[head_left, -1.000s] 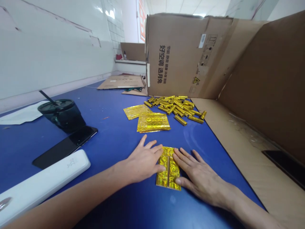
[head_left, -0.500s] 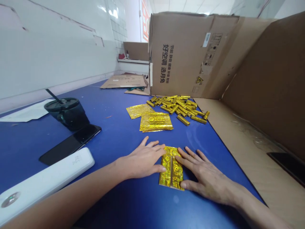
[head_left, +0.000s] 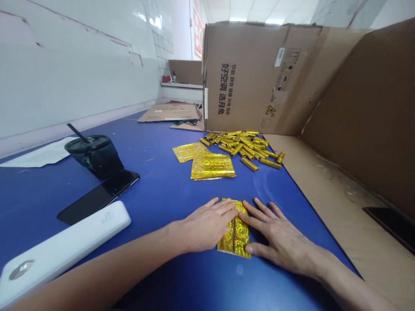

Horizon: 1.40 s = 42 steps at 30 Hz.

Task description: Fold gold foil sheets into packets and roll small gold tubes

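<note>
A shiny gold foil sheet [head_left: 238,237], with a seam down its middle, lies flat on the blue table [head_left: 155,276] in front of me. My left hand [head_left: 210,224] rests over its left side, fingers stretched across the upper part; the thumb is tucked out of sight. On the right edge, my right hand [head_left: 272,231] lies with fingers spread, its thumb at the lower corner and fingertips on the foil. Farther off sit a small stack of gold foil sheets [head_left: 213,166], another gold sheet [head_left: 188,151] behind it, and a pile of rolled gold foil tubes [head_left: 246,144].
To the left are a dark cup with a straw [head_left: 95,157], a black phone [head_left: 100,196] and a long white device [head_left: 68,248]. Large cardboard panels [head_left: 253,82] stand behind and to the right. Flattened cardboard [head_left: 170,111] lies at the back left.
My left hand has slid right across the foil sheet, covering more of its left side. My right hand has stayed nearly in place. The view has shifted slightly.
</note>
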Tool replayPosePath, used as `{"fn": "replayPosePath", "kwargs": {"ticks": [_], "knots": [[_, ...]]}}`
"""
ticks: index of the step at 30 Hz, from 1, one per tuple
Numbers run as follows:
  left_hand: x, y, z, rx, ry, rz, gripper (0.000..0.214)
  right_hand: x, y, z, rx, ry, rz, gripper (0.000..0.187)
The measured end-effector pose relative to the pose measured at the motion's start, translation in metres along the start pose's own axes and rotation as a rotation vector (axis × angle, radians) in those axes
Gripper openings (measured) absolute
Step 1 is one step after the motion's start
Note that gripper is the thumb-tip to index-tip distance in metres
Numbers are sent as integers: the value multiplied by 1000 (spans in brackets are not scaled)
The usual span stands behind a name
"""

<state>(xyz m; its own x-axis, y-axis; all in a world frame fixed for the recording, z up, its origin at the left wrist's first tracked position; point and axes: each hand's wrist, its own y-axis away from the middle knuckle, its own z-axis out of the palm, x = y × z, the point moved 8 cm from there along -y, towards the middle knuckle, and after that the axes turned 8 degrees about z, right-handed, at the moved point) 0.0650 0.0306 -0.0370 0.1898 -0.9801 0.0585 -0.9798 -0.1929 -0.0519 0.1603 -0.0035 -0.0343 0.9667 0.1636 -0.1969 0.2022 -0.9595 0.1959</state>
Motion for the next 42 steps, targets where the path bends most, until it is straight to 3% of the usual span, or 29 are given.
{"fn": "replayPosePath", "kwargs": {"ticks": [9, 14, 19, 26, 31, 36, 39, 42], "knots": [[-5, 4, -14, 6, 57, -48, 35, 1, -1, 0, -10, -19, -3, 70], [-11, 15, -8, -108, 249, -18, 67, 1, 0, 0, -68, -47, -5, 91], [-8, 18, -5, -174, 325, 25, 88, 4, 0, 1, -74, -73, 1, 90], [-2, 20, -7, -189, 326, 53, 79, 7, 2, 2, -68, -88, -21, 85], [-2, 19, -9, -182, 321, 52, 78, -5, -1, -6, 43, -121, -88, 75], [-1, 19, -9, -189, 311, 53, 79, -19, -6, 2, -11, -96, -144, 72], [-6, 18, -12, -141, 323, -6, 85, -17, -6, 5, -35, -73, -132, 73], [-15, 15, -20, -55, 309, -88, 71, -15, -5, 4, -33, -70, -128, 74]]}}
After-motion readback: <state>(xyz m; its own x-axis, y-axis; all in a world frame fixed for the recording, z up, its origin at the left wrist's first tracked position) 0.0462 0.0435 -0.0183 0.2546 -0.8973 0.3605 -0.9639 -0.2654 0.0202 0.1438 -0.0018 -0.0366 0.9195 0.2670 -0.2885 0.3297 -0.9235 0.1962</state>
